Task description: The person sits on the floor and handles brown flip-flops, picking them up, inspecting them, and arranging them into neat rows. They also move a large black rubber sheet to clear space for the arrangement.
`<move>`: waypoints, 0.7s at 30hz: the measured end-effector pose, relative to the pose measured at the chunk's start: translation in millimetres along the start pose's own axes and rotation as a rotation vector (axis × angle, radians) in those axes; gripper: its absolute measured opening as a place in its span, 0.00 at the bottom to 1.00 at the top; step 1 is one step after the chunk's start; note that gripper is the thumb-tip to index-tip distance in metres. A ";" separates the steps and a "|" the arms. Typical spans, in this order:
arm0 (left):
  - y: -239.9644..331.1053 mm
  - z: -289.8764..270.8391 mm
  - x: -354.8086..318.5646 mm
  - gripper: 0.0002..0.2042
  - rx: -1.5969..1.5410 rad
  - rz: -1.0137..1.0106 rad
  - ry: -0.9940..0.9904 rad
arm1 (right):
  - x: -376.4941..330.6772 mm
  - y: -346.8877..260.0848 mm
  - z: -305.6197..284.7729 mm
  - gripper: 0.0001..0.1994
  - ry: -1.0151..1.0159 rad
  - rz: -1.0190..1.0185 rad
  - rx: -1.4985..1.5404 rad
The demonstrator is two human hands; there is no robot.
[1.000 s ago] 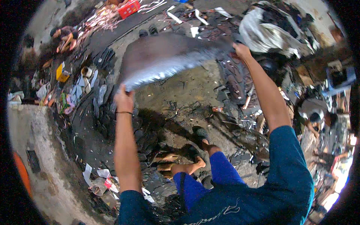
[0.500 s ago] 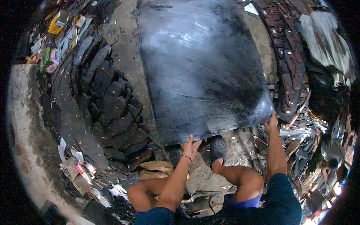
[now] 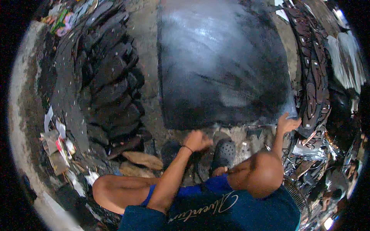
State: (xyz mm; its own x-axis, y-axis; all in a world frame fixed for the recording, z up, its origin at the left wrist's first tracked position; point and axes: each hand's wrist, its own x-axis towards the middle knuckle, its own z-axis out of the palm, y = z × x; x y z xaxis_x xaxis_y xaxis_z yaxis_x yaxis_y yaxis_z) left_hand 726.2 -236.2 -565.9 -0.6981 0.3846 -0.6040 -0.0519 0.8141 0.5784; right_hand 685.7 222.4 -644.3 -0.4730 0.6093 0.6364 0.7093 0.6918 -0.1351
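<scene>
A large shiny black sheet [image 3: 219, 84] lies flat on the ground in front of me, its surface faintly creased. Just short of its near edge is my left hand [image 3: 197, 141], smeared by motion, apart from the sheet; how its fingers are set is unclear. At the sheet's near right corner, my right hand [image 3: 288, 124] has its fingers stretched out to the right and grips nothing that I can see. Whether it touches the corner is hard to tell.
Rows of dark sole-shaped pieces [image 3: 108, 77] lie to the left, with brown ones [image 3: 310, 84] along the right. Two tan pieces [image 3: 142, 159] rest by my left knee. My dark clog [image 3: 224, 152] stands near the sheet's edge. Scraps and a fan guard [image 3: 298, 194] crowd the lower right.
The sheet's near edge, held up before, now lies lower. Both hands have come off it or loosened, the left drawing back toward me. My knees have spread and the view has shifted.
</scene>
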 end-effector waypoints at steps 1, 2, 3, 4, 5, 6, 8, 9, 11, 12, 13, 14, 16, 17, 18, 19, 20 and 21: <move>33.3 -10.9 6.4 0.20 0.037 -0.088 0.238 | -0.7 -22.4 -31.6 0.40 -0.005 -0.178 0.007; 47.8 -25.5 12.4 0.26 -0.009 -0.050 0.331 | -2.1 -56.5 -55.1 0.38 -0.001 -0.344 0.038; 45.4 -30.4 16.4 0.29 0.189 -0.029 0.460 | -11.5 -94.9 -79.5 0.36 -0.320 -0.389 0.428; 35.2 -32.3 19.3 0.31 0.392 -0.021 0.586 | -22.3 -150.3 -116.5 0.36 -0.567 -0.521 0.332; 27.6 -31.9 22.7 0.34 0.599 0.000 0.714 | -43.9 -173.2 -125.3 0.36 -0.625 -0.684 0.599; 15.2 -27.2 20.5 0.37 0.641 0.017 0.569 | -68.3 -196.0 -130.2 0.36 -0.659 -0.829 0.628; -15.9 -26.3 14.9 0.41 0.729 0.031 0.289 | -98.9 -221.1 -125.3 0.35 -0.719 -1.042 0.675; -30.1 -33.5 11.9 0.41 0.743 0.118 0.139 | -114.9 -228.5 -125.0 0.35 -0.750 -1.118 0.708; -56.5 -58.0 -5.0 0.41 0.750 0.264 -0.176 | -141.6 -239.0 -136.9 0.35 -0.808 -1.202 0.757; -43.3 -100.6 -3.4 0.39 0.716 0.286 -0.382 | -149.2 -229.9 -140.2 0.35 -0.830 -1.202 0.726; -57.2 -134.3 -11.6 0.31 0.714 0.371 -0.177 | -161.2 -225.0 -151.4 0.36 -0.857 -1.221 0.732; -31.8 -188.0 -25.9 0.23 0.593 0.410 -0.014 | -165.4 -209.9 -153.4 0.36 -0.883 -1.234 0.693; -40.0 -274.9 -3.5 0.26 0.503 0.257 0.279 | -157.4 -178.2 -153.1 0.33 -0.937 -1.161 0.678; -54.4 -296.2 -25.7 0.28 0.453 0.407 0.683 | -159.3 -172.4 -155.2 0.32 -0.985 -1.124 0.705; -84.8 -321.5 -30.2 0.32 0.481 0.299 0.768 | -160.3 -171.6 -153.4 0.30 -0.963 -1.051 0.778; -131.3 -342.3 -39.6 0.34 0.606 0.232 0.834 | -162.3 -168.1 -157.6 0.28 -0.948 -0.983 0.841; -176.1 -360.8 -53.5 0.38 0.637 0.234 0.839 | -166.2 -159.9 -165.2 0.27 -0.938 -0.901 0.883; -187.3 -359.1 -50.0 0.42 0.652 0.040 0.810 | -158.8 -152.8 -169.2 0.26 -0.953 -0.836 0.845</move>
State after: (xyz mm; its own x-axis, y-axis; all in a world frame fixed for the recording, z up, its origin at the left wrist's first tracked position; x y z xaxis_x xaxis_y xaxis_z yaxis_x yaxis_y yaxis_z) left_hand 514.4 -564.1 -447.2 -0.9738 0.2055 0.0978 0.2098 0.9771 0.0362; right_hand 740.9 -45.6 -596.3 -0.9592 -0.2707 0.0813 -0.2655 0.7644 -0.5875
